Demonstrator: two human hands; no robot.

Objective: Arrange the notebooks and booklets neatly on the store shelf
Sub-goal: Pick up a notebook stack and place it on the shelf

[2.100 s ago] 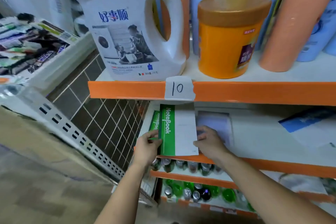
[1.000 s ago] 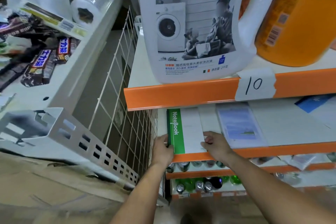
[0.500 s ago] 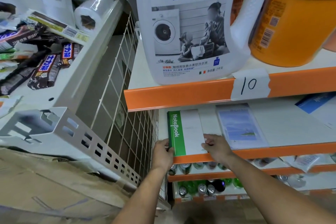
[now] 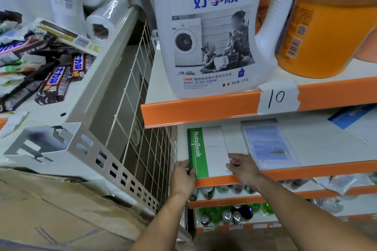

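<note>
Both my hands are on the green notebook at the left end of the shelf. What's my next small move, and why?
Probably let go and, with the right hand, slide the blue booklet left beside the green notebook. The notebook already looks square to the orange shelf edge, while the booklet lies apart from it, slightly skewed.

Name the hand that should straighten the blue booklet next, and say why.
Right. The right hand holds the green notebook at its near right corner, directly beside the blue booklet. The left hand grips the notebook's spine on the far side, by the wire grid.
</note>
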